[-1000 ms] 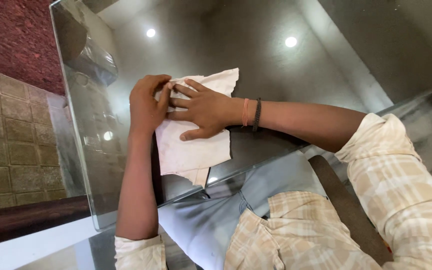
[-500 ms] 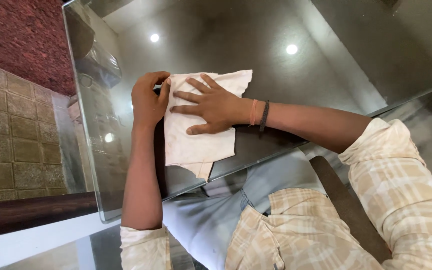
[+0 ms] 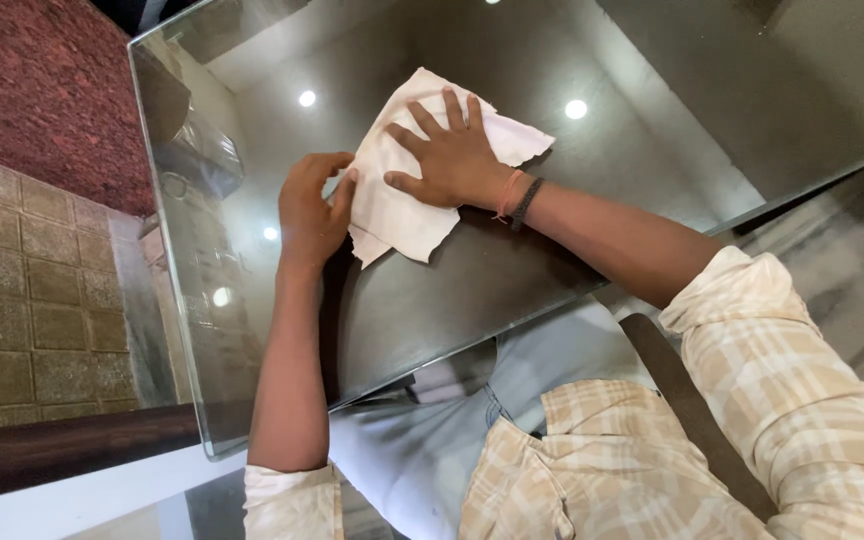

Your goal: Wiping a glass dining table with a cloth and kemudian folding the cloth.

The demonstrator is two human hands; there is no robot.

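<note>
A white, slightly stained cloth [image 3: 402, 215] lies on the dark glass tabletop [image 3: 452, 300]. My right hand [image 3: 452, 155] rests flat on top of it with fingers spread, pressing it to the glass; two bracelets sit on that wrist. My left hand [image 3: 312, 210] is at the cloth's left edge, its fingers curled against that edge. The cloth's ragged corners stick out past my right hand toward the far side and right.
The glass table's left edge [image 3: 167, 250] and near edge run close to my arms. Beyond the left edge are a red carpet [image 3: 42, 90] and a tiled floor [image 3: 22, 290]. Ceiling lights reflect in the glass. My lap lies below the near edge.
My right hand has pushed the cloth away from me across the glass and turned it. My left hand has stayed at its left edge.
</note>
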